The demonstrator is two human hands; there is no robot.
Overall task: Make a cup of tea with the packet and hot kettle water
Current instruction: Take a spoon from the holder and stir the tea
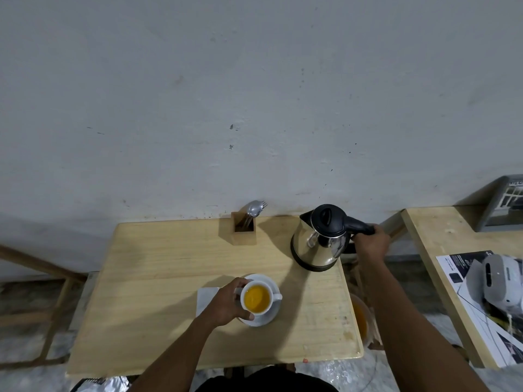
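Note:
A white cup full of orange-yellow tea stands on a white saucer near the middle of the wooden table. My left hand is wrapped around the cup's left side. A steel kettle with a black lid stands upright at the table's back right corner. My right hand grips its black handle. A white paper piece, perhaps the packet, lies just left of the saucer, partly under my left hand.
A wooden holder with spoons and a fork stands at the back edge by the wall. A second wooden table on the right carries a printed box. An orange-filled bowl sits below the table's right edge.

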